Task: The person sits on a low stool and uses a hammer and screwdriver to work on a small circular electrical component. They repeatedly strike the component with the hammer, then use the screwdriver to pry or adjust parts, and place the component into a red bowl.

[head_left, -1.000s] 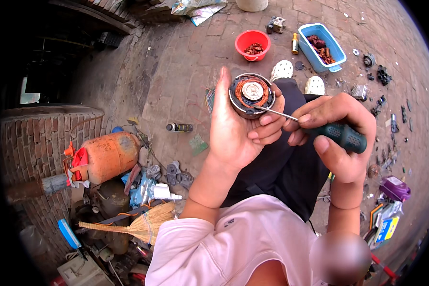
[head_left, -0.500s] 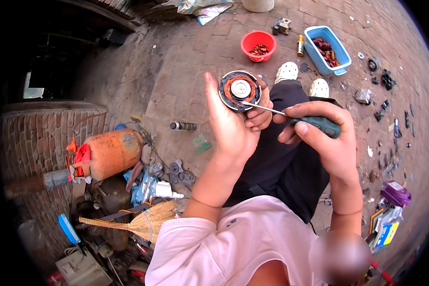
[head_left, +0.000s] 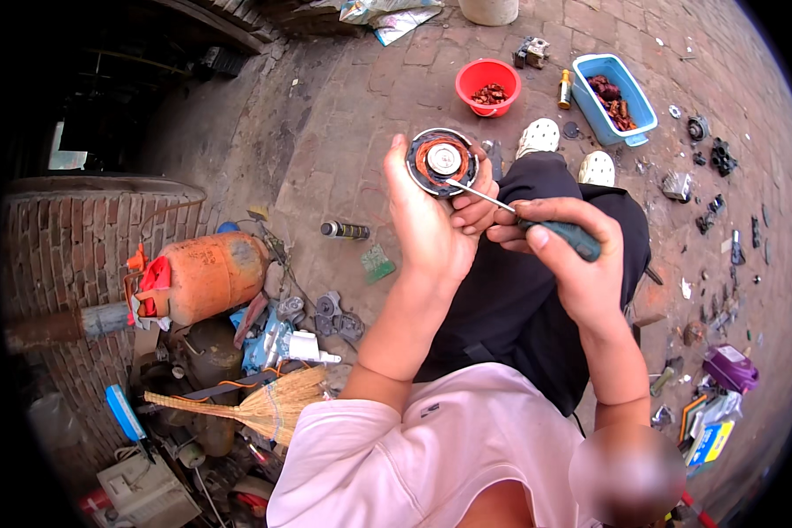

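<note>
My left hand (head_left: 427,224) grips a round motor part (head_left: 460,157) with orange copper windings, a dark rim and a silver centre. My right hand (head_left: 561,242) holds a screwdriver (head_left: 575,241) by its dark green handle, fingers curled round it. The thin metal shaft reaches across to the lower edge of the part, with its tip on or just beside the windings near the silver centre.
A red bucket (head_left: 466,84) and blue tub (head_left: 623,66) hold copper-coloured scrap. Scattered metal parts (head_left: 723,157) lie right. An orange gas cylinder (head_left: 211,282), straw broom (head_left: 264,409) and spray can (head_left: 345,231) are left. My shoes (head_left: 539,134) are ahead on the brick floor.
Both hands have shifted left with the motor part and screwdriver; the part is also a little higher in view. The screwdriver handle has drawn closer to the part. The surroundings have slid slightly right.
</note>
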Demonstrator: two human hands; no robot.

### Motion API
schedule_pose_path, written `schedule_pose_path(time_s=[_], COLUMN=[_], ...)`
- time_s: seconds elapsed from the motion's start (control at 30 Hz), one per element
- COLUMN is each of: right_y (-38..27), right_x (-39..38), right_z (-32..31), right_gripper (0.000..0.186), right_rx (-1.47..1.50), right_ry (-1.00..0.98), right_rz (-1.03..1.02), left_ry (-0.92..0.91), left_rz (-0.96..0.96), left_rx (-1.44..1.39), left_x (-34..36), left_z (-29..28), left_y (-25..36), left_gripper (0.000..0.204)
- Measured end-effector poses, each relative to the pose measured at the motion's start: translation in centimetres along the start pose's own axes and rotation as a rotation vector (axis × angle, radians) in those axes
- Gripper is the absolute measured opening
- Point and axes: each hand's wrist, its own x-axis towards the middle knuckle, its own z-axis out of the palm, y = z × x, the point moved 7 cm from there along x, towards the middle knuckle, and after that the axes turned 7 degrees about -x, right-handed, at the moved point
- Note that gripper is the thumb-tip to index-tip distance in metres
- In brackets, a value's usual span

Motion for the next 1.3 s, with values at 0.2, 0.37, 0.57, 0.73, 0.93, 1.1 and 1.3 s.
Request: schedule_pose_path(time_s=[0.2, 0.37, 0.57, 0.73, 0.93, 1.1, 1.3], right_y=[-0.8, 1.5, 0.5, 0.5, 0.2, -0.1, -0.3], right_x=[0.9, 0.7, 1.5, 1.5, 0.8, 0.8, 0.6], right_z=[-0.3, -0.5, -1.2, -1.3, -1.6, -1.5, -1.4], right_gripper=[0.02, 0.02, 0.021, 0.021, 0.021, 0.021, 0.021], right_rx=[0.064, 0.186, 0.055, 0.068, 0.05, 0.085, 0.121], right_ry=[-0.02, 0.061, -0.049, -0.015, 0.033, 0.041, 0.039], right_rz=[0.213, 0.218, 0.215, 0.23, 0.203, 0.184, 0.183], left_ry=[-0.023, -0.043, -0.037, 0.029, -0.054, -0.031, 0.011], left_rz=[-0.123, -0.166, -0.33, -0.379, -0.31, -0.274, -0.151], left_rx=[0.096, 0.017, -0.031, -0.05, -0.098, -0.067, 0.103], left_x=[0.5, 0.9, 0.5, 0.7, 0.9, 1.1, 1.1], left_z=[-1.1, -1.1, -1.7, -2.3, -1.7, -1.3, -1.0], left_y=[0.0, -0.6, -1.6, -2.3, -1.8, -1.5, -0.9], left_gripper=[0.067, 0.06, 0.059, 0.065, 0.07, 0.072, 0.068])
